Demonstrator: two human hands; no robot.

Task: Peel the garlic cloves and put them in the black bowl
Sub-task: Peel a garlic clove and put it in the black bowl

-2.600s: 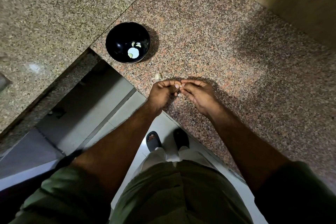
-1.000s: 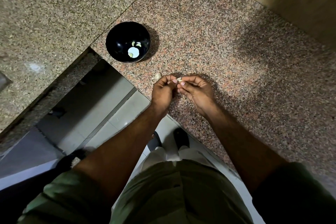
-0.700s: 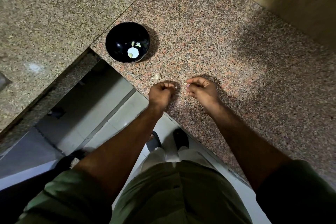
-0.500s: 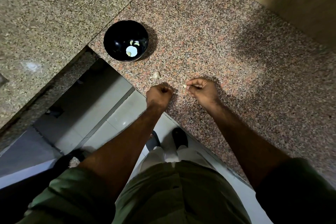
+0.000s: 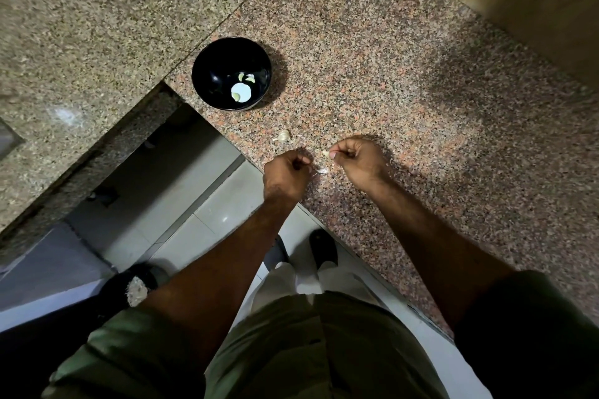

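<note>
- Right hand [image 5: 356, 160] pinching a garlic clove [image 5: 325, 153]; left hand [image 5: 285, 172] curled, pinching a shred of skin [image 5: 321, 171] just beside it.
- Clove at the near counter [image 5: 405, 81] edge, black bowl [image 5: 207, 71] farther left, peeled cloves [image 5: 241, 87] inside.
- Risk: small slick clove slipping off the edge to the floor [image 5: 210, 220].
- Unpeeled garlic piece [image 5: 283, 136] lying between hands and bowl, partly in the path.

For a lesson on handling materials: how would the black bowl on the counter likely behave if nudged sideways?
The black bowl looks glossy and rigid, so it would probably slide on the polished counter rather than flex. Its rounded sides suggest it might rock. It holds only a few garlic cloves, so it is likely light and easily shifted.
</note>
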